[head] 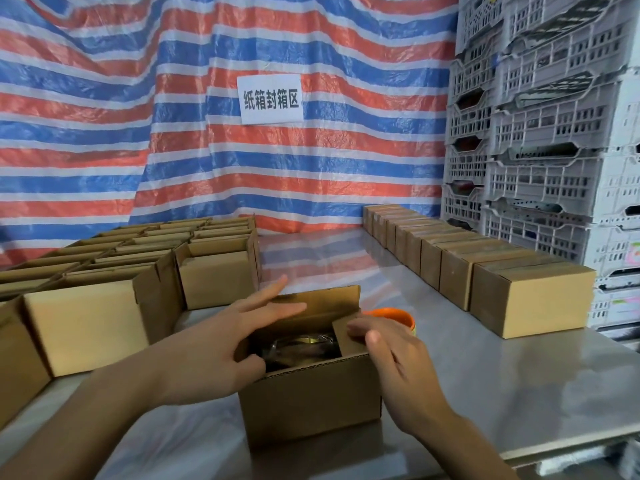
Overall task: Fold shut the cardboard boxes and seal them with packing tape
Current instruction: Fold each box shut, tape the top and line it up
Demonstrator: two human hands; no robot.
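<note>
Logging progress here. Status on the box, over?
Left hand open over box. Right hand pressing side flap in. Box unsealed, far flap up. Behind it tape, nothing blocking.

Matt corrugated cardboard box (311, 407) on glossy smooth metal table (519, 393).

Bare left hand (221, 341), right hand (398, 362)

brown boxes (308, 403), red-blue-white striped tarp (138, 116), orange tape (394, 315)
</note>
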